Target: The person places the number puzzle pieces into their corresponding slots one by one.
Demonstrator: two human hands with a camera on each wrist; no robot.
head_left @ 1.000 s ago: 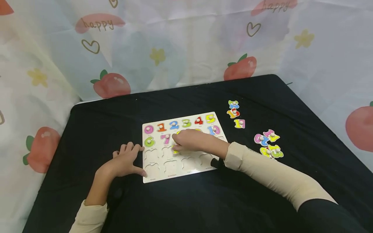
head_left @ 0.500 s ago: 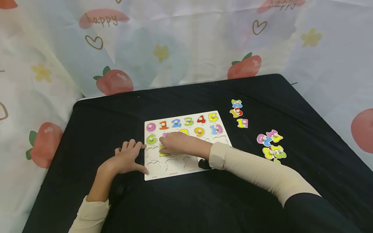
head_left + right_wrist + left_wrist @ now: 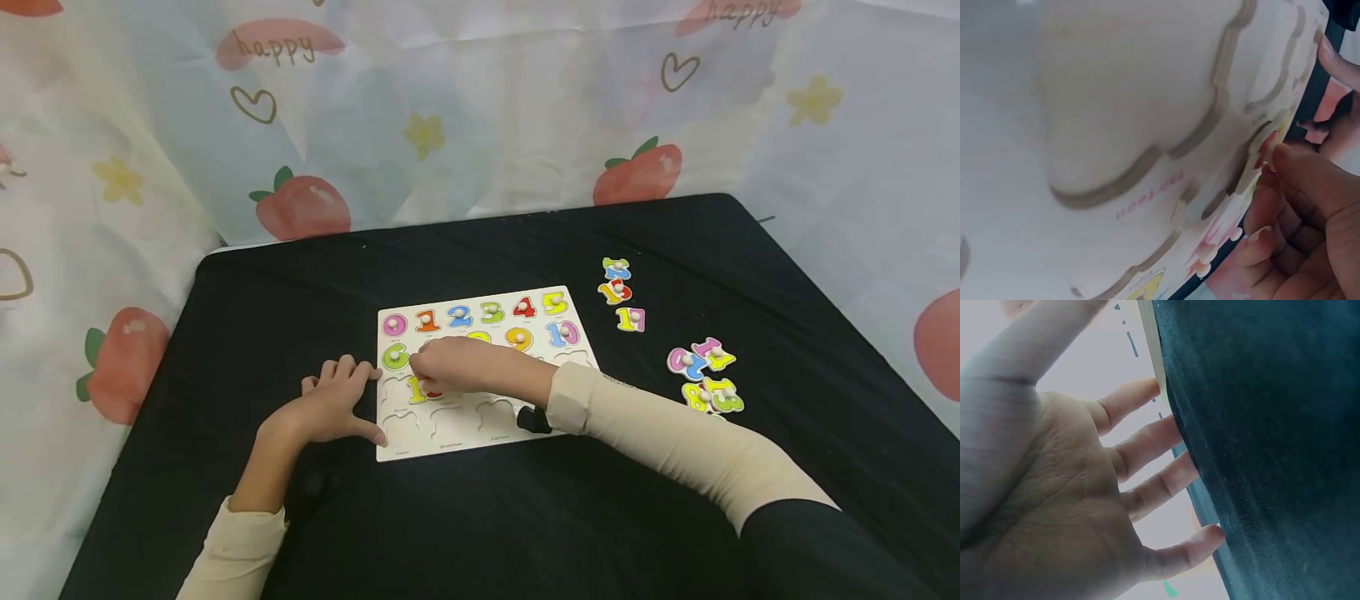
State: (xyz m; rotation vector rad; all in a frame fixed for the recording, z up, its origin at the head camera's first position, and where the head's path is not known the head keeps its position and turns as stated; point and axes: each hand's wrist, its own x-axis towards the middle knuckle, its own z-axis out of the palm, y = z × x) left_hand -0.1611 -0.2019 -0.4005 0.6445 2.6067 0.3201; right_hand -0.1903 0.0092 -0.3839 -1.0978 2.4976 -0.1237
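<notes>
Near the centre of the head view, the right hand pinches a number piece between thumb and finger, over the left part of the pale puzzle board. The piece is flat, with a yellow 1 at its left and a red part beside it, mostly hidden by the fingers. The left hand, left of centre, spreads its fingers, thumb touching the board's lower-left edge.
</notes>
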